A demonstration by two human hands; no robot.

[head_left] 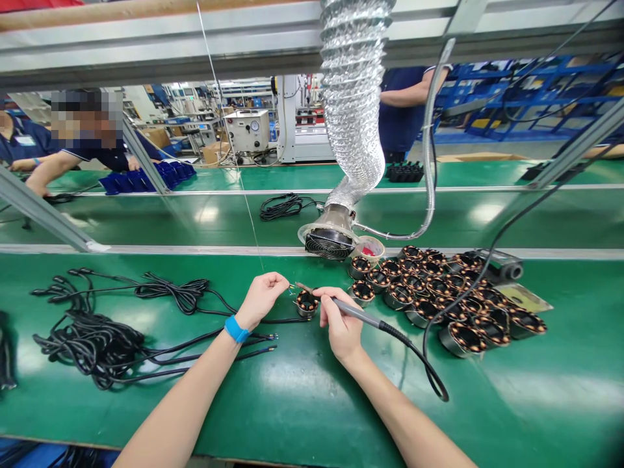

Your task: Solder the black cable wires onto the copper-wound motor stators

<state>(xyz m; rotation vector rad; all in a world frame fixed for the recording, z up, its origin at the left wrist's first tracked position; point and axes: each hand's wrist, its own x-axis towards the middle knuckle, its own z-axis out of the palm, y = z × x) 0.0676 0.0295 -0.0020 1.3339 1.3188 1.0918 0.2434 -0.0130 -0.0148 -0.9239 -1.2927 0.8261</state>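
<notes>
My right hand [341, 328] is closed around the grey handle of a soldering iron [358, 313], held like a pen, its tip pointing left. The tip is close above a single motor stator [306, 304] with copper windings, standing on the green table. My left hand [263, 296], wearing a blue wristband [236, 329], is pinched beside the stator. A thin strand of solder wire [242, 185] hangs down from above to these fingers. Small coloured wire ends show between the fingertips and the iron's tip. A black cable [280, 320] reaches the stator's side.
Several stators [414, 286] crowd the right side. Bundled black cables [92, 344] lie at left. A fume duct [353, 97] with a fan [330, 240] hangs ahead, beside a roll of tape [369, 249]. The iron's cord [433, 377] loops at right. Co-workers are beyond the metal frame.
</notes>
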